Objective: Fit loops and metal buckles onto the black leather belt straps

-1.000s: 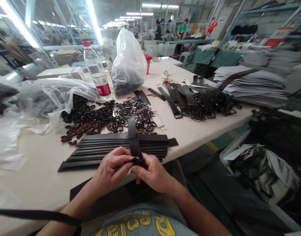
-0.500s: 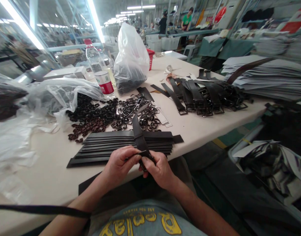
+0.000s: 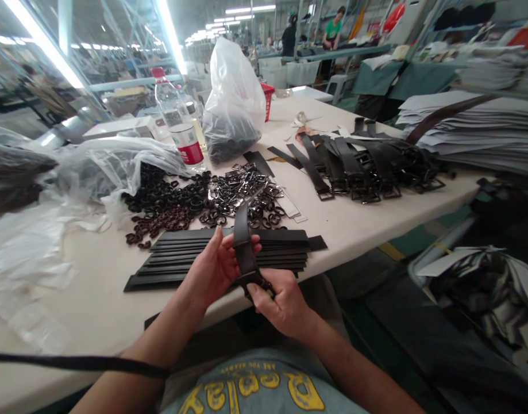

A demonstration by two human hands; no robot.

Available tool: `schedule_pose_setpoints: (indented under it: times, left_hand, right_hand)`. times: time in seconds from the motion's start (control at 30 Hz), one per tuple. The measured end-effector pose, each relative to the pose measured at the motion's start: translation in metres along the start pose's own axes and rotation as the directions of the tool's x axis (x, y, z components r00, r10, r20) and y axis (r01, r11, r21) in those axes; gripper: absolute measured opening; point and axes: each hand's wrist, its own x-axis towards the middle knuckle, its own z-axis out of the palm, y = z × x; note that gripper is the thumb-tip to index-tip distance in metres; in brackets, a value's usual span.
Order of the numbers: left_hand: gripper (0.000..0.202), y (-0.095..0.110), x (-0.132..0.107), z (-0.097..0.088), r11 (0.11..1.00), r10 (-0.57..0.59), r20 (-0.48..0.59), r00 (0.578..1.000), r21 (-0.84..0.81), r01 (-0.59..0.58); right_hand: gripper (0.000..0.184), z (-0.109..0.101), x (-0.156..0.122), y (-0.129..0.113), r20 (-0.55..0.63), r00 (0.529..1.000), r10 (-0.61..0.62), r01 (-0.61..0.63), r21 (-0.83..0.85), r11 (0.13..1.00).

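Black, leather-looking strap [image 3: 243, 253] is before you in the head view, raised over the near edge of the table [image 3: 354, 224]. Your right hand [image 3: 285, 302] is clamped on its lower end, with the thumb pressed close beside the buckle [image 3: 268, 288]. Your left hand [image 3: 214, 267] is not closed: its fingers pass behind the strap and their tips come out at the other side, while the thumb stands apart from them. One narrow band seems to cross the strap near these fingers, but whether it is a separate loop, one cannot tell. As for progress, this strap appears to have its buckle already, though how firmly it is fixed is hidden by your grip. Farther to the right lies a pile of buckled straps [image 3: 346, 161], which I would judge to be the part already done. Just behind your hands the plain strips [image 3: 169, 259] lie in overlapping rows, with no buckle visible on them, so these are probably the part left. Beyond them, loose buckles [image 3: 233, 187] and small dark loops [image 3: 177, 195] are heaped in quantity, near the bottle [image 3: 188, 152].
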Motion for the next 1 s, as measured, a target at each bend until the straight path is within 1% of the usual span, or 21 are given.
schedule_pose_setpoints:
  times: [0.07,0.13,0.17,0.3,0.43,0.53,0.67,0.77,0.9,0.93,1.0]
  left_hand:
    - [0.030,-0.003,-0.002,0.004,0.998,-0.017,-0.002,1.000,-0.060,0.016]
    - [0.021,-0.010,-0.005,0.005,0.998,0.015,0.009,1.000,-0.054,-0.014]
    - [0.019,-0.013,-0.006,0.004,0.998,0.039,0.021,0.999,-0.041,-0.038]
    - [0.023,-0.024,-0.010,0.002,0.995,0.097,0.047,0.994,-0.024,-0.096]
    - [0.025,-0.030,-0.012,0.001,0.986,0.159,0.025,0.987,0.045,-0.160]
    - [0.023,-0.037,-0.013,0.001,0.967,0.230,0.015,0.973,0.108,-0.230]
    - [0.023,-0.047,-0.014,0.001,0.950,0.285,0.023,0.958,0.127,-0.285]
    - [0.024,-0.049,-0.015,0.000,0.943,0.289,0.036,0.957,0.161,-0.291]
    - [0.029,-0.049,-0.020,0.000,0.951,0.229,0.123,0.966,0.182,-0.249]
    - [0.030,-0.049,-0.022,0.000,0.955,0.214,0.136,0.967,0.178,-0.237]
    - [0.033,-0.050,-0.025,0.002,0.960,0.208,0.121,0.971,0.163,-0.226]
  right_hand:
    - [0.029,0.001,0.001,0.002,-0.001,1.000,0.011,-0.011,-0.045,0.999]
    - [0.028,0.000,0.002,0.005,-0.017,0.999,0.029,-0.030,-0.082,0.996]
    - [0.028,-0.001,0.002,0.006,-0.029,0.999,0.035,-0.037,-0.100,0.994]
    - [0.028,-0.003,0.005,0.006,-0.049,0.996,0.075,-0.080,-0.113,0.990]
    - [0.025,-0.002,0.005,0.008,-0.032,0.990,0.137,-0.139,-0.065,0.988]
    - [0.024,-0.002,0.005,0.007,-0.013,0.989,0.146,-0.147,-0.057,0.988]
    - [0.024,-0.004,0.006,0.003,0.009,0.993,0.121,-0.120,-0.065,0.991]
    - [0.025,-0.005,0.005,0.000,0.034,0.989,0.147,-0.146,-0.033,0.989]
    - [0.030,-0.006,0.001,-0.001,0.111,0.969,0.222,-0.235,0.117,0.965]
    - [0.030,-0.006,0.001,-0.002,0.123,0.967,0.223,-0.240,0.148,0.959]
    - [0.030,-0.007,-0.001,-0.004,0.131,0.969,0.207,-0.229,0.184,0.956]
